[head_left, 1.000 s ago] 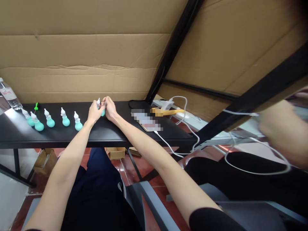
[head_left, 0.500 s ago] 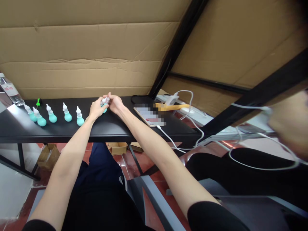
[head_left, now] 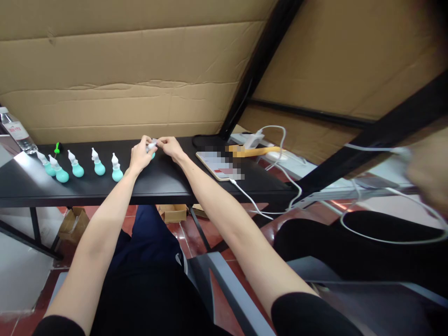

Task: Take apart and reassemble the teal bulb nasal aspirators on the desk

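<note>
My left hand [head_left: 140,156] is closed round a teal bulb with a white nozzle [head_left: 151,147], just above the black table [head_left: 164,179]. At the nozzle's tip, the fingers of my right hand [head_left: 169,147] pinch a small translucent piece [head_left: 155,141], partly hidden by the fingers. Several more teal bulbs with white nozzles stand to the left, the nearest of them [head_left: 117,173] left of my left hand.
A water bottle [head_left: 18,131] and a green item [head_left: 58,148] are at the left. To the right lie a phone [head_left: 217,167] with a white cable [head_left: 250,203] and a yellow object [head_left: 262,150]. Another person's dark-clothed leg [head_left: 315,238] shows at right.
My right hand's fingers have come down from above the nozzle and now pinch at its tip. My left hand still holds the bulb. The whole view has shifted slightly.
</note>
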The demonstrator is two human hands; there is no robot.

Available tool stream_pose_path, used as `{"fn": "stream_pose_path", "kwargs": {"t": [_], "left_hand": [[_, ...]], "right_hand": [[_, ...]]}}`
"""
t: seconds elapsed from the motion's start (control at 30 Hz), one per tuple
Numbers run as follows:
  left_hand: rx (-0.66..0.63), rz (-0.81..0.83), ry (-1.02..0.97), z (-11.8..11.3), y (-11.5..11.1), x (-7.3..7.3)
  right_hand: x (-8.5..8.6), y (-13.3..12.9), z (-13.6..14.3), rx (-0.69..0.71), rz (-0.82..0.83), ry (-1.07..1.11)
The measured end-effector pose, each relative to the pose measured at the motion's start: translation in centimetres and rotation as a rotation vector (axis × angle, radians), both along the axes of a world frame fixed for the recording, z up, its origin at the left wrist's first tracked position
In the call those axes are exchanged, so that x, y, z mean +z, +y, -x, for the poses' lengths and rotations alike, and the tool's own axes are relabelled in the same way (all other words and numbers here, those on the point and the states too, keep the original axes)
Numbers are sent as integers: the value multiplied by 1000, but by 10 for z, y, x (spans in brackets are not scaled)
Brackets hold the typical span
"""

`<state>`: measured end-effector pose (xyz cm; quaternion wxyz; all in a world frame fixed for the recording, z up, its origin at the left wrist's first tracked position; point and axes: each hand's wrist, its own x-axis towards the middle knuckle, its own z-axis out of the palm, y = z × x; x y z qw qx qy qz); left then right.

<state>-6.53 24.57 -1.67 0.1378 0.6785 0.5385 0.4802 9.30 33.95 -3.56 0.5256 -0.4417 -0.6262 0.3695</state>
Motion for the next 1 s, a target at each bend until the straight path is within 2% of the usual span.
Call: {"fn": "stream_pose_path", "kwargs": {"t": [0.1, 0.27, 0.37, 0.67, 0.73, 0.83, 0.9, 1.0], "left_hand": [[-6, -14, 77, 1, 1, 0], [102, 86, 116, 2, 1, 3], [124, 107, 134, 3, 0, 5], [93, 127, 173, 1, -2, 6], [85, 126, 175, 0, -2, 6], [66, 117, 168, 0, -3, 5], [40, 94, 164, 0, -3, 3], [4, 51, 182, 1, -3, 1]], "right_hand": [[-1, 1, -6, -24, -37, -97], [-1, 2, -15, -32, -64, -239], [0, 2, -15, -32, -78, -293], [14, -5, -15, -69, -141, -270], [20, -10, -14, -22, -187, -142], [26, -20, -11, 156, -223, 9], [28, -27, -9, 240, -233, -40], [30, -34, -9, 246, -264, -120]]}}
